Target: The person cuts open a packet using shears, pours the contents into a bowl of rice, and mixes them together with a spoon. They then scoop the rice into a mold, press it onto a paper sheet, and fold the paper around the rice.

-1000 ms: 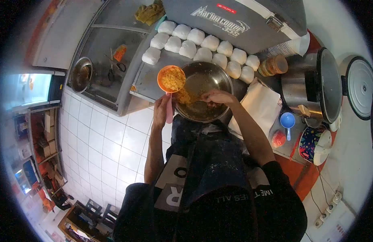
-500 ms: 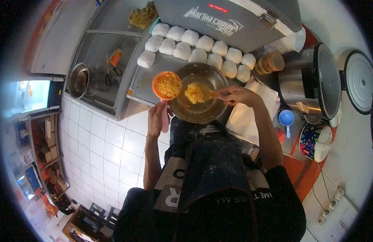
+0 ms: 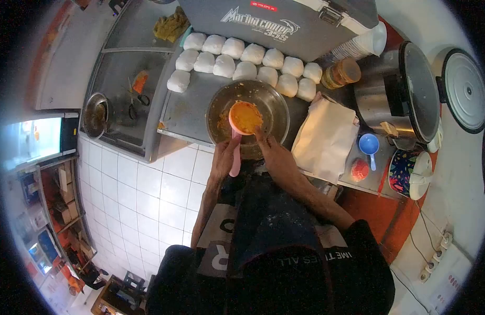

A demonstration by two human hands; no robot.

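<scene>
My left hand (image 3: 222,158) is closed around the pink handle of a ladle (image 3: 235,158), held over a steel mixing bowl (image 3: 278,107). Orange-yellow food shows inside the ladle's round cup. My right hand (image 3: 276,152) has come to the cup's right edge, its fingers bent together; what they grip is hidden. Smears and bits of yellow food cling to the bowl's inner wall. Just behind the bowl, rows of white wrapped, rounded packets (image 3: 224,65) sit on the metal counter (image 3: 192,113).
A grey cooler box (image 3: 305,31) stands behind the packets. Brown paper sheets (image 3: 323,139), a jar (image 3: 341,72), a blue scoop (image 3: 368,144) and a large steel pot (image 3: 381,94) lie to the right. Scissors (image 3: 132,105) and a metal bowl (image 3: 95,118) are at the left.
My right hand moved left and down from over the bowl to the ladle, and the yellow clump it carried no longer shows separately. My left hand brought the ladle rightward over the bowl.
</scene>
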